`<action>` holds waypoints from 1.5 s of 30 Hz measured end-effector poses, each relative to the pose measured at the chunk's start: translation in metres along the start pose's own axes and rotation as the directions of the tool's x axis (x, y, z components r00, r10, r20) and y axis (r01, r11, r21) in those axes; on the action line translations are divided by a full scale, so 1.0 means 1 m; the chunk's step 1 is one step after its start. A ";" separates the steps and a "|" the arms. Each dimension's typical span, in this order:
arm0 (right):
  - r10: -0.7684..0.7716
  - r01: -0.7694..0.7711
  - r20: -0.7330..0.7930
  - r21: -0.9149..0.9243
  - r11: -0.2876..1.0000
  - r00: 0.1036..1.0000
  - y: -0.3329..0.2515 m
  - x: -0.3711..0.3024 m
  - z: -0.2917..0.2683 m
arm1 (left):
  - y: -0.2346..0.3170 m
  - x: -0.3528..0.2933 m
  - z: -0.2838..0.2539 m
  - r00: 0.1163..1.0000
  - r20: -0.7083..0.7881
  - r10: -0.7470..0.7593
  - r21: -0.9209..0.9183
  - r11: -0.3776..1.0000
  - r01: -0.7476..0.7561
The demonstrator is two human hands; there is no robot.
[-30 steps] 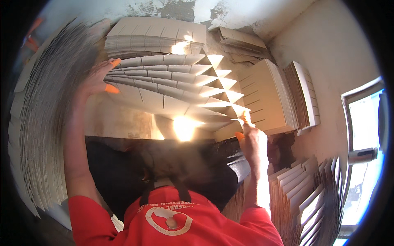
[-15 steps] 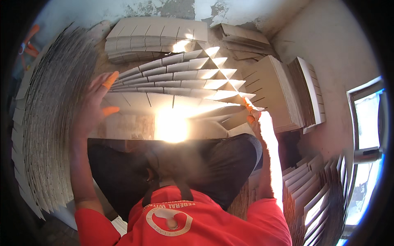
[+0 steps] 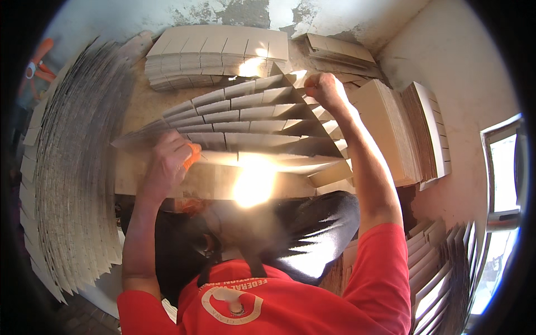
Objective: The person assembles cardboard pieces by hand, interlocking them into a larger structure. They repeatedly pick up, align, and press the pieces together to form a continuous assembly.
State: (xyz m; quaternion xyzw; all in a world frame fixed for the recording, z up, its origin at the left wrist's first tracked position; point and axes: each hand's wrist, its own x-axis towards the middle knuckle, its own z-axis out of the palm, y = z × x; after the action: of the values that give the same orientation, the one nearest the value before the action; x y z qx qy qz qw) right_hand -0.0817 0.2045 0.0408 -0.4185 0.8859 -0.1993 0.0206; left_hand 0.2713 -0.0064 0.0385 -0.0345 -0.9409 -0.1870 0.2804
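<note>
A partly fanned set of slotted cardboard divider strips [image 3: 218, 114] spreads in front of me, with a dark cross strip [image 3: 312, 114] running diagonally across their right ends. My left hand [image 3: 170, 159], with an orange finger cover showing, is closed at the near left edge of the strips; its fingertips are partly hidden. At the far right ends of the strips, my right hand [image 3: 328, 92] is curled shut beside the cross strip. What lies between its fingers cannot be made out.
A tall stack of thin cardboard [image 3: 78, 162] lines the left side. Slotted cardboard piles [image 3: 218, 50] lie at the back, and more stacks [image 3: 385, 131] stand to the right. Orange-handled scissors [image 3: 39, 67] hang far left. Strong glare [image 3: 254, 184] falls near my lap.
My left hand has moved right and nearer, closing from spread fingers. My right hand has gone from the cross strip's near end to its far end. The strips have shifted slightly nearer.
</note>
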 end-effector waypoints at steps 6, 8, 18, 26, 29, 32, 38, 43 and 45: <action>0.113 -0.092 -0.079 0.229 0.969 0.990 -0.002 0.018 0.027 | 0.015 -0.013 -0.006 0.980 0.152 -0.131 -0.159 0.975 0.155; 0.167 -0.125 -0.103 0.327 0.937 0.981 -0.007 0.011 0.016 | 0.015 -0.011 -0.008 0.990 0.099 -0.098 -0.197 0.974 0.116; 0.122 -0.393 -0.607 -0.337 0.856 0.785 0.117 -0.120 -0.058 | -0.014 0.024 0.012 0.995 -0.041 -0.092 0.095 0.991 0.095; 0.307 -0.509 -0.412 -0.595 0.622 0.858 0.157 -0.218 -0.075 | -0.002 0.015 0.007 0.941 0.216 -0.259 -0.080 0.956 0.282; 0.241 -0.434 -0.379 -0.588 0.682 0.893 0.168 -0.218 -0.075 | 0.004 0.014 0.006 0.953 0.152 -0.263 -0.175 0.942 0.288; 0.169 -0.393 -0.419 -0.535 0.748 0.892 0.171 -0.215 -0.074 | 0.008 0.020 0.005 0.959 0.040 -0.279 -0.166 0.945 0.282; 0.243 -0.459 -0.431 -0.519 0.721 0.869 0.165 -0.204 -0.075 | 0.015 0.019 0.004 0.948 0.057 -0.312 -0.162 0.934 0.317; 0.361 -0.565 -0.563 -0.240 0.789 0.743 0.160 -0.201 -0.078 | 0.010 0.009 0.016 0.970 -0.025 -0.241 -0.099 0.966 0.238; 0.414 -0.579 -0.635 -0.065 0.813 0.652 0.162 -0.203 -0.080 | 0.013 0.009 0.018 0.974 -0.061 -0.216 -0.071 0.975 0.212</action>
State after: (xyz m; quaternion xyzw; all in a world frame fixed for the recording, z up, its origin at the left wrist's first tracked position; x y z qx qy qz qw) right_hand -0.0845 0.4761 0.0283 -0.0721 0.9449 -0.1873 -0.2588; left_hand 0.2570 0.0116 0.0338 0.0645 -0.9226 -0.2471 0.2891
